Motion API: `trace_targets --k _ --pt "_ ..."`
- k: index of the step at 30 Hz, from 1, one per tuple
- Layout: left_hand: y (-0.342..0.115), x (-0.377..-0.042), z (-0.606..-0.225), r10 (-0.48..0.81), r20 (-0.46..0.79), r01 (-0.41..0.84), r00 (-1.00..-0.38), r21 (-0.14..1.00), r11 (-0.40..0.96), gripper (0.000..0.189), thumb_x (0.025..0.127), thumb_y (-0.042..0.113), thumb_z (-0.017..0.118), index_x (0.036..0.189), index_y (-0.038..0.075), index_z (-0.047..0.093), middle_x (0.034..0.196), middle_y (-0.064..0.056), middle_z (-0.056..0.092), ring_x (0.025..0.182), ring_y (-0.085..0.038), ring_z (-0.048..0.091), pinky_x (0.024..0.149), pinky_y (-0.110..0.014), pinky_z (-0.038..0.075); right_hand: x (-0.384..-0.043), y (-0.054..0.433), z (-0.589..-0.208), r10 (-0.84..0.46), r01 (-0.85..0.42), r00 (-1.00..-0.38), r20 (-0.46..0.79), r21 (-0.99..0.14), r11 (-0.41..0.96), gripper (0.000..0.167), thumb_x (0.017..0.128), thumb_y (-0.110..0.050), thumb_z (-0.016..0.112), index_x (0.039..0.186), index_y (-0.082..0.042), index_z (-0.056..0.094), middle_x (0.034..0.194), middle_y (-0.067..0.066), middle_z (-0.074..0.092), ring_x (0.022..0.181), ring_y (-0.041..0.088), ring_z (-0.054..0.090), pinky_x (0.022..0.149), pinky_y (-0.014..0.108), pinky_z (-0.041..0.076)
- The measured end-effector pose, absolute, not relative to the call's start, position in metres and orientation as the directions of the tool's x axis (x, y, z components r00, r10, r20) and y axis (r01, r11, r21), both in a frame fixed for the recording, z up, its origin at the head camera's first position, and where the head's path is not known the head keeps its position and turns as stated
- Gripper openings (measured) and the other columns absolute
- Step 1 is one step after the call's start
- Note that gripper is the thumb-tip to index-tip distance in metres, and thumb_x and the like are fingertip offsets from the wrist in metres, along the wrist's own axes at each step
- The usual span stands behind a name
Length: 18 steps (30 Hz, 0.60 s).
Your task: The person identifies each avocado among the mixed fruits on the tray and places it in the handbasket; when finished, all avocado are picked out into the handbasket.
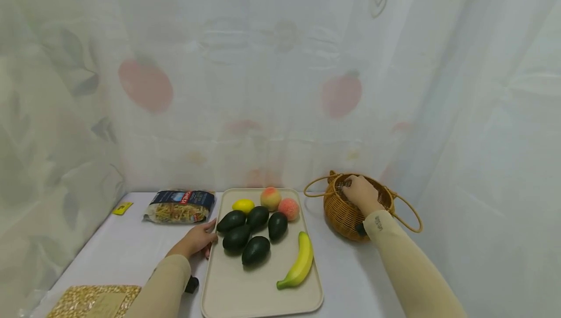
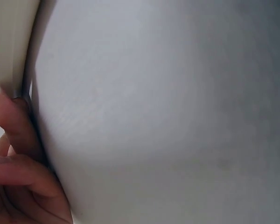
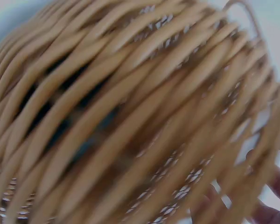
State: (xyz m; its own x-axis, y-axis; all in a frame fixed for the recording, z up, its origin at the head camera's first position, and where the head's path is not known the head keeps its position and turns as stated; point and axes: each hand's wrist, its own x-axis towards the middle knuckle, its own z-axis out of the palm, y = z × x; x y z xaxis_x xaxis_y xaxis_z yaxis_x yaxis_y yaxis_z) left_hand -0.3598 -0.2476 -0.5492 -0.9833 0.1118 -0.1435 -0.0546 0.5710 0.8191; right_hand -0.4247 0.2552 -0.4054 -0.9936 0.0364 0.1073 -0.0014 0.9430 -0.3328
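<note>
My left hand (image 1: pixel 197 240) grips the left edge of a cream tray (image 1: pixel 263 303), its fingers (image 2: pixel 18 172) curled at the rim in the left wrist view. Several dark green avocados (image 1: pixel 236 238) lie on the tray with a lemon (image 1: pixel 243 205), two peaches (image 1: pixel 271 198) and a banana (image 1: pixel 300 264). My right hand (image 1: pixel 363 195) reaches into the mouth of a wicker basket (image 1: pixel 346 218), fingertips hidden by its rim in the head view. Through the weave in the right wrist view, spread fingers (image 3: pixel 266 212) show, apart from a dark green thing (image 3: pixel 79 116) inside.
Behind the tray's left side lies a pasta bag (image 1: pixel 179 207), with a small yellow packet (image 1: pixel 122 208) farther left. A bag of corn kernels (image 1: pixel 94 301) is at the front left. Two loop handles (image 1: pixel 412 213) stick out from the basket. A patterned curtain (image 1: pixel 245 89) hangs behind.
</note>
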Motion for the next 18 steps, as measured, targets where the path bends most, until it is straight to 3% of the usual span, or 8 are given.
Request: trace_targets --k 2,6,10,13,18 --pt "-0.248 -0.36 -0.55 0.111 -0.142 -0.054 -0.984 0.818 0.573 0.078 0.091 0.01 0.064 0.161 -0.003 0.032 0.055 -0.007 0.058 0.041 -0.015 0.056 0.049 -0.03 0.049 -0.423 0.247 -0.402 0.014 -0.034 -0.989 0.145 -0.328 0.944 0.045 0.103 -0.031 0.059 0.142 -0.008 0.064 0.14 0.023 0.06 0.09 0.033 0.065 0.07 0.052 0.052" --pt "-0.249 -0.359 -0.549 0.111 -0.143 -0.053 -0.983 0.814 0.578 0.078 0.091 0.01 0.064 0.161 -0.003 0.032 0.054 -0.007 0.059 0.04 -0.016 0.057 0.048 -0.03 0.048 -0.417 0.23 -0.402 -0.015 -0.084 -0.972 0.233 -0.29 0.953 0.045 0.102 -0.034 0.063 0.142 -0.012 0.066 0.143 0.022 0.058 0.1 0.037 0.067 0.071 0.054 0.054" --pt "-0.25 -0.359 -0.549 0.116 -0.141 -0.048 -0.983 0.812 0.582 0.077 0.092 0.01 0.064 0.161 -0.004 0.031 0.054 -0.007 0.058 0.04 -0.016 0.057 0.048 -0.03 0.048 -0.41 0.211 -0.403 -0.038 -0.126 -0.955 0.295 -0.286 0.95 0.045 0.1 -0.035 0.068 0.141 -0.015 0.068 0.144 0.021 0.058 0.099 0.037 0.068 0.062 0.048 0.054" --pt "-0.25 -0.36 -0.55 0.117 -0.156 -0.059 -0.981 0.809 0.584 0.077 0.093 0.01 0.063 0.161 -0.003 0.03 0.055 -0.006 0.059 0.041 -0.016 0.057 0.049 -0.03 0.048 -0.404 0.197 -0.406 -0.073 -0.175 -0.95 0.303 -0.324 0.93 0.041 0.099 -0.033 0.07 0.137 -0.018 0.071 0.146 0.019 0.057 0.09 0.032 0.067 0.053 0.04 0.049" --pt "-0.25 -0.361 -0.549 0.126 -0.163 -0.059 -0.979 0.808 0.586 0.078 0.094 0.011 0.064 0.162 -0.002 0.029 0.055 -0.007 0.059 0.042 -0.016 0.057 0.05 -0.029 0.048 -0.392 0.176 -0.415 -0.141 -0.246 -0.945 0.295 -0.357 0.901 0.038 0.097 -0.034 0.073 0.133 -0.021 0.073 0.139 0.011 0.061 0.089 0.026 0.068 0.052 0.036 0.049"
